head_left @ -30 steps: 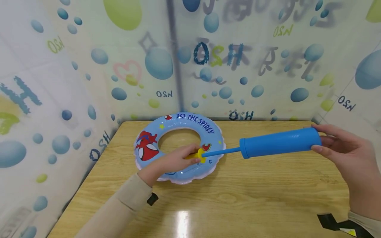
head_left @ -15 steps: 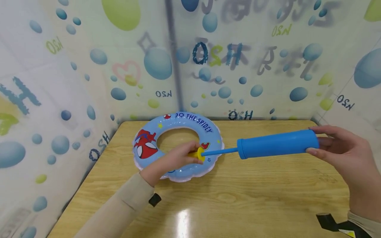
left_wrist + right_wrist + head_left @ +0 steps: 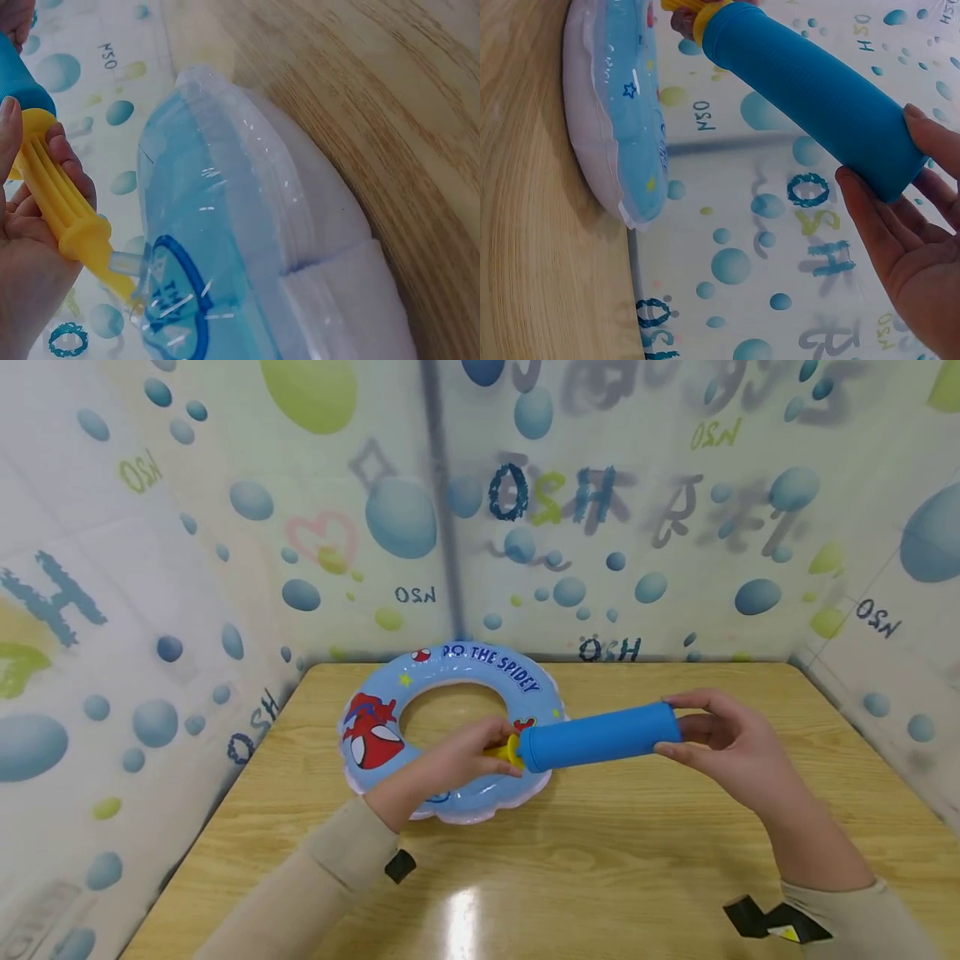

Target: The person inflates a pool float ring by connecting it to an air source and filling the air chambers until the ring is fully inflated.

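A blue hand pump (image 3: 600, 739) spans the space between both hands, its barrel pushed up against the yellow handle (image 3: 64, 187). My left hand (image 3: 468, 756) grips that ribbed handle, and its yellow nozzle tip meets the clear valve (image 3: 127, 264) of the swim ring. With fingertips and thumb, my right hand (image 3: 723, 743) holds the far end of the barrel; the right wrist view shows the fingers spread round that end. The inflated light blue swim ring (image 3: 525, 672), with red cartoon prints and a pale scalloped edge, lies flat on the table under the left hand.
The wooden table (image 3: 637, 877) runs up to a printed curtain (image 3: 637, 510) at the back. More of the printed sheet (image 3: 150, 635) hangs along the left side. A black strap (image 3: 780, 918) sits at the right sleeve.
My right hand has moved left, sliding the blue barrel over the thin rod up to the yellow handle. The left hand and the swim ring stay almost in place.
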`<state>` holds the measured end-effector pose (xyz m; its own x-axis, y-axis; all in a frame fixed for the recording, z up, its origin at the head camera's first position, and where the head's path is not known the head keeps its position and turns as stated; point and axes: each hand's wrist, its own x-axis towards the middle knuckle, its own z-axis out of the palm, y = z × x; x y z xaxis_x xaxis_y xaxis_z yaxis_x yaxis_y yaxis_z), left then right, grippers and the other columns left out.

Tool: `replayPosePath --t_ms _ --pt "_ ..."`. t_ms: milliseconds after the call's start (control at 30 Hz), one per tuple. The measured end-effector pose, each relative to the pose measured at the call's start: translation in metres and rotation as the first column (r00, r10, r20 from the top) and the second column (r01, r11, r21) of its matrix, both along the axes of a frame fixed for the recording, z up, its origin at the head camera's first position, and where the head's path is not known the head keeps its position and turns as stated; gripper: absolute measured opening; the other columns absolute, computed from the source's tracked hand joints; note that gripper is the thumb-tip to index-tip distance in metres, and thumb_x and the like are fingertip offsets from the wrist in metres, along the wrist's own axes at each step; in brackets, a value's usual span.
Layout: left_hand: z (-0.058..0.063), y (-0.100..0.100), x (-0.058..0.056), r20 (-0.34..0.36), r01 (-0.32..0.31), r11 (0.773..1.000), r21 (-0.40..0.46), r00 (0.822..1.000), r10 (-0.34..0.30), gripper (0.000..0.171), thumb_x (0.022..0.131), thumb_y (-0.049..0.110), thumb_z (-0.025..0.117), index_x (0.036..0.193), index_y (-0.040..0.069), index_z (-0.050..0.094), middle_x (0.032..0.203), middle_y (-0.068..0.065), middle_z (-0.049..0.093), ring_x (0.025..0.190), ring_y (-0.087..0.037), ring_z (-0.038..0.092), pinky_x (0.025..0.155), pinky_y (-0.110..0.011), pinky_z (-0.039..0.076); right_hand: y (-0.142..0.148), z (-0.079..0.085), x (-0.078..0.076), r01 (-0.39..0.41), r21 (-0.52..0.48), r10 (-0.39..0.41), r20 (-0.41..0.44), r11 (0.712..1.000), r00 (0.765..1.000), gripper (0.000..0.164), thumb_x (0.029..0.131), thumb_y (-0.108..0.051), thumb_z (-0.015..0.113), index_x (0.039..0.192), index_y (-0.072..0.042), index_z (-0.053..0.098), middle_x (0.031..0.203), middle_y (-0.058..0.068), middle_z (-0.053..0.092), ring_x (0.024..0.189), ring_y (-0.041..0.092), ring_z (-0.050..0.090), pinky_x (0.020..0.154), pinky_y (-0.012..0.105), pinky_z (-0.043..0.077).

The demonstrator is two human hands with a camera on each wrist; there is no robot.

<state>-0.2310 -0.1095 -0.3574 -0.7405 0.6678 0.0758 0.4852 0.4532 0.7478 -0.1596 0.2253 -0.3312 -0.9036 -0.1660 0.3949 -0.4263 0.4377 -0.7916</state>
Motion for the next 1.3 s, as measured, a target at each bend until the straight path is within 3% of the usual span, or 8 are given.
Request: replayPosePath --t_ms 300,433,633,833,1067,1300 --pt "0.002 0.004 -0.002 0.017 0.026 1.000 0.009 1.000 -0.026 0.037 0.087 0.012 0.073 0.117 0.003 0.053 0.106 -0.004 0.066 0.090 -0.016 0.059 0.082 -0.025 0.051 -0.003 -0.001 -0.005 -0.070 -0.093 0.059 -0.115 0.993 0.992 0.049 0.084 0.014 0.067 0.130 -0.001 0.057 0.109 -0.007 0.065 0.091 0.007 0.066 0.073 0.019 0.053" --pt "0.003 0.004 -0.003 0.053 0.040 0.999 0.027 0.998 -0.042 0.037 0.089 0.012 0.072 0.117 0.004 0.050 0.106 -0.004 0.067 0.089 -0.015 0.061 0.082 -0.025 0.052 0.007 0.008 -0.001 -0.063 -0.132 0.044 -0.141 0.989 0.989 0.050 0.083 0.017 0.066 0.130 0.001 0.058 0.108 -0.006 0.067 0.091 0.007 0.067 0.073 0.017 0.052" --pt "0.005 0.006 -0.002 0.083 0.045 0.999 0.021 0.995 -0.046 0.036 0.090 0.015 0.071 0.117 0.005 0.049 0.101 0.000 0.067 0.087 -0.015 0.059 0.080 -0.024 0.051 0.032 0.018 0.008 -0.091 -0.270 0.049 -0.157 0.958 0.986 0.047 0.083 0.022 0.061 0.128 0.007 0.058 0.110 0.002 0.066 0.089 0.009 0.068 0.074 0.016 0.052" --pt "0.006 0.005 -0.002 0.037 0.038 0.999 -0.025 0.999 -0.037 0.037 0.089 0.019 0.073 0.117 0.008 0.051 0.098 0.004 0.066 0.085 -0.015 0.055 0.077 -0.025 0.046 0.055 0.020 0.017 0.028 -0.161 -0.059 -0.190 0.987 0.980 0.049 0.085 0.022 0.058 0.132 0.007 0.055 0.115 -0.002 0.064 0.093 0.004 0.066 0.076 0.014 0.051" --pt "0.007 0.004 -0.002 0.003 0.012 0.999 -0.052 1.000 -0.012 0.037 0.086 0.024 0.077 0.112 0.012 0.055 0.093 0.006 0.063 0.083 -0.016 0.052 0.073 -0.027 0.042 0.074 0.023 0.023 0.174 -0.129 -0.200 -0.227 0.976 0.953 0.047 0.087 0.021 0.057 0.131 0.006 0.056 0.114 -0.007 0.065 0.090 0.000 0.065 0.074 0.011 0.049" --pt "0.004 0.000 -0.003 -0.021 0.001 0.993 -0.117 1.000 -0.003 0.027 0.086 0.030 0.076 0.103 0.016 0.060 0.081 0.004 0.058 0.078 -0.014 0.053 0.068 -0.026 0.044 0.091 0.023 0.023 0.107 -0.196 -0.162 -0.289 0.975 0.944 0.046 0.085 0.026 0.052 0.130 0.012 0.053 0.124 -0.004 0.063 0.095 0.001 0.066 0.080 0.011 0.046"
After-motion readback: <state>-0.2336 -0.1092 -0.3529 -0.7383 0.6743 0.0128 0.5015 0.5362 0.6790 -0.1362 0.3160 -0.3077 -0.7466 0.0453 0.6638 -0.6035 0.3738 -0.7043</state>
